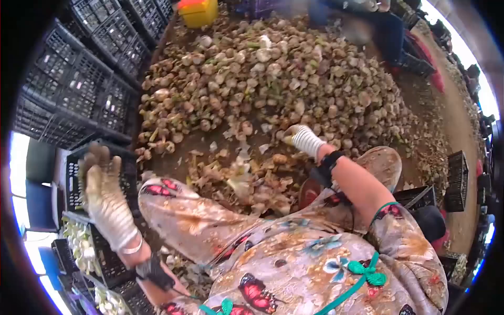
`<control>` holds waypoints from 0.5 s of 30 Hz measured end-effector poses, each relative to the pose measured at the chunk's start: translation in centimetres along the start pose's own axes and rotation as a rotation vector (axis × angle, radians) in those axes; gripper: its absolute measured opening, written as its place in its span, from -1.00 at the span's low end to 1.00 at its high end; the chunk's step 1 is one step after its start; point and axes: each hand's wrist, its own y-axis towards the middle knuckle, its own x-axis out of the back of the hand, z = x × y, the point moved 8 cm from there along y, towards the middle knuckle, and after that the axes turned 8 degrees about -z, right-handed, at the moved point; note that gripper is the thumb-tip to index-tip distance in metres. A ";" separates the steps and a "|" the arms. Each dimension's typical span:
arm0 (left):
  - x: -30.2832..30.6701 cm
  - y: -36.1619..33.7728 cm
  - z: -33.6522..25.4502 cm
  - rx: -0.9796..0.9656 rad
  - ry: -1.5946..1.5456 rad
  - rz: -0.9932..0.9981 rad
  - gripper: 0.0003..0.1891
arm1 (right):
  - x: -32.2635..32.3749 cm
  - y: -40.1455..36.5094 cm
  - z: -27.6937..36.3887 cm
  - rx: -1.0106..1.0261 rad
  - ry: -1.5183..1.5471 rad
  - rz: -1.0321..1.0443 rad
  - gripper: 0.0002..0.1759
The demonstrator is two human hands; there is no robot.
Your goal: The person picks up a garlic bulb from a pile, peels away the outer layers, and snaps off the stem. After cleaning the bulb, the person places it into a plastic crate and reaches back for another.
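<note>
Your left hand (105, 197) spreads empty by a crate (72, 176). Your right hand (299, 135), hold unclear, curls beside garlic (252, 79), open floor (202, 140) leftward.

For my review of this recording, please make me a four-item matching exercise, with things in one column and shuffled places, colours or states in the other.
Things:
1. left hand
2. right hand
3. bin
4. cloth knots

Descriptions:
A. green, on the clothing
B. at the near side of the bulb pile
C. yellow, beyond the pile
D. at the picture's left, fingers extended

Pairs: 1-D, 2-B, 3-C, 4-A
</note>
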 end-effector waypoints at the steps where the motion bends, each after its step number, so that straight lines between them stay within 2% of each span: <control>1: -3.5 -1.3 -2.1 -0.093 -0.005 0.157 -0.62 | 0.5 -1.3 0.9 -0.014 0.029 -0.005 -0.60; 2: -5.6 -1.6 -4.1 -0.066 -0.228 0.305 -0.54 | 1.0 -1.2 1.1 0.026 0.014 -0.012 -0.61; 3: -7.0 -1.9 -6.9 -0.157 -0.163 0.123 -0.33 | 1.2 -1.1 0.8 0.047 0.000 -0.017 -0.61; 5: -12.8 -5.3 -13.3 -0.863 0.298 0.450 -0.37 | 1.1 -1.1 0.3 0.032 0.005 -0.010 -0.60; 6: -15.0 -7.4 -14.8 -1.146 0.462 0.594 -0.37 | 1.0 -1.1 0.1 0.020 0.015 -0.003 -0.59; 7: -17.0 -8.6 -14.9 -1.285 0.572 0.728 -0.37 | 0.8 -1.2 -0.2 0.006 0.007 -0.001 -0.58; 8: -18.7 -9.6 -14.7 -1.362 0.652 0.829 -0.37 | 0.9 -0.4 -0.1 0.207 -0.182 -0.070 -0.55; 11: -22.7 -11.6 -12.9 -1.480 0.810 1.043 -0.37 | 0.1 -0.9 -0.4 0.140 -0.151 -0.023 -0.56; 15: -24.3 -13.0 -12.1 -1.524 0.862 1.146 -0.36 | -0.1 -2.3 0.0 0.139 -0.130 0.004 -0.61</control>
